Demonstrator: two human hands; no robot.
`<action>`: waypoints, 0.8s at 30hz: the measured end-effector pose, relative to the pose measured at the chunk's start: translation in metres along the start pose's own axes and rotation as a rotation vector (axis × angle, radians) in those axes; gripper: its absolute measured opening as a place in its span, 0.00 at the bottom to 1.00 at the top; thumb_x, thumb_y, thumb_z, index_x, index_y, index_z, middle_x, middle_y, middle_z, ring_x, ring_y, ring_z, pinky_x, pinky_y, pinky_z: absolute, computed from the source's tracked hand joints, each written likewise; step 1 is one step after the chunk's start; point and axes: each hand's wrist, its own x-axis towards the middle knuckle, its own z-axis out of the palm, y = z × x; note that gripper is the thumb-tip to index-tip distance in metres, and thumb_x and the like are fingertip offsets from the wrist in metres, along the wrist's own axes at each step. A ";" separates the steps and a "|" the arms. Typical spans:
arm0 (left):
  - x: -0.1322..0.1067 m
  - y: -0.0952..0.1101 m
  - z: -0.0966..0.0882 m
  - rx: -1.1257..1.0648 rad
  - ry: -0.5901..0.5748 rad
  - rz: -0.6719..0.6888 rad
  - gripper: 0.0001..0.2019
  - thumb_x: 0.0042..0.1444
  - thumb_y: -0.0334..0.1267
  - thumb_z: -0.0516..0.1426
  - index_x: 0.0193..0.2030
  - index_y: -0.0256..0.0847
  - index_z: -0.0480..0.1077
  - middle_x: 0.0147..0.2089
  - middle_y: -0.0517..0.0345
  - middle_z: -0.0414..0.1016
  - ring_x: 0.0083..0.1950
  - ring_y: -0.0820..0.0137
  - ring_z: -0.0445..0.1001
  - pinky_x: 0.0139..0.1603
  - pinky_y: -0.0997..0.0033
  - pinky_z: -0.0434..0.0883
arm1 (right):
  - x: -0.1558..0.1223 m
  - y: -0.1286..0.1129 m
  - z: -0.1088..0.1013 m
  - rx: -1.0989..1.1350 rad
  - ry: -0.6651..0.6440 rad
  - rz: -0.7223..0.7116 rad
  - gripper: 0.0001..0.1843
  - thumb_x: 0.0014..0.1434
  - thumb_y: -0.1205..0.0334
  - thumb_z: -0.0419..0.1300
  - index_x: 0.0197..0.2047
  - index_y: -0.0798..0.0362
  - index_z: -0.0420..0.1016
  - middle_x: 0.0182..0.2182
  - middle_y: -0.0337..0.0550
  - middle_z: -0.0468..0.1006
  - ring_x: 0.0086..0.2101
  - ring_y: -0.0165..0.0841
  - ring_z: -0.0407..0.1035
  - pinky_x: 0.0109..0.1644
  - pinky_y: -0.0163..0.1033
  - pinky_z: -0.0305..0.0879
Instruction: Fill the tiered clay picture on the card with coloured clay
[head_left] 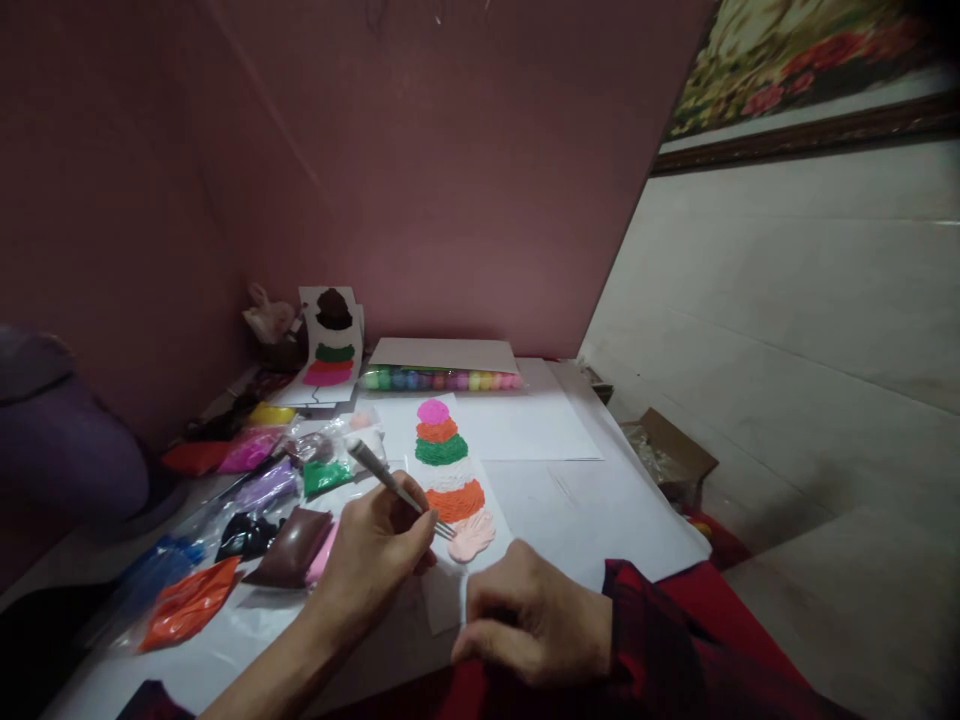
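My left hand (375, 560) is closed around a metal fork (397, 487), its tines resting on the pale peach clay patch (472, 537) at the near end of a white card (457, 480). The card carries stacked clay patches: pink, orange, green, white, orange, peach. My right hand (529, 615), in a red plaid sleeve, lies curled with its fingers pressing down on the card's near edge.
Several bags of coloured clay (247, 520) lie to the left on the white table (600, 500). A finished sample card (331, 345) leans at the back beside a tube of coloured balls (442, 380). A cardboard box (667, 455) sits off the table's right edge.
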 end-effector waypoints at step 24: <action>0.011 -0.013 0.010 0.143 -0.124 -0.017 0.06 0.50 0.36 0.55 0.25 0.40 0.65 0.24 0.58 0.74 0.26 0.68 0.70 0.25 0.74 0.62 | 0.002 0.004 0.005 -0.194 -0.147 -0.060 0.16 0.58 0.57 0.57 0.22 0.55 0.72 0.18 0.38 0.73 0.19 0.25 0.63 0.24 0.29 0.56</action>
